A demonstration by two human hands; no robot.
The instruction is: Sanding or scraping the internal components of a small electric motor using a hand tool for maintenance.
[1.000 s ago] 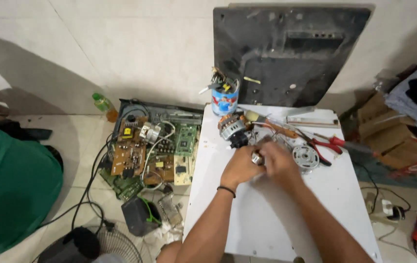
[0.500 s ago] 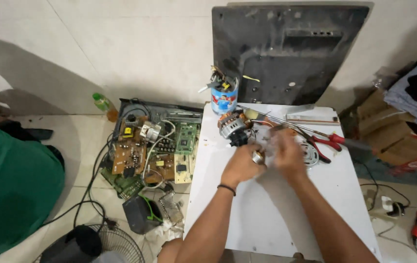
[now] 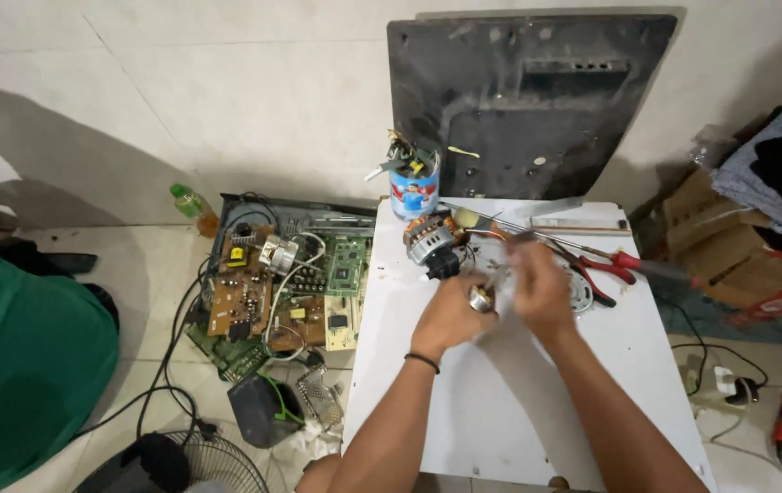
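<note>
Item 1 — your left hand point(image 3: 450, 315): fingers curled tight round a small metal cylindrical part point(image 3: 480, 298), held just above the white table point(image 3: 500, 402), near its middle. Wrist w/ black band, forearm running up from the table's near edge.

Item 2 — your right hand point(image 3: 541, 288): blurred, just beside the part and above it; can't tell if it grips or only touches. Forearm angled in from lower right.

Item 3: small motor point(image 3: 432, 239), on table beyond your hands, near the tin of tools point(image 3: 412, 187).

Item 4: red-handled pliers point(image 3: 605, 265), right of hands.

Item 5: circuit boards point(image 3: 281, 292) on floor, left of table.
</note>
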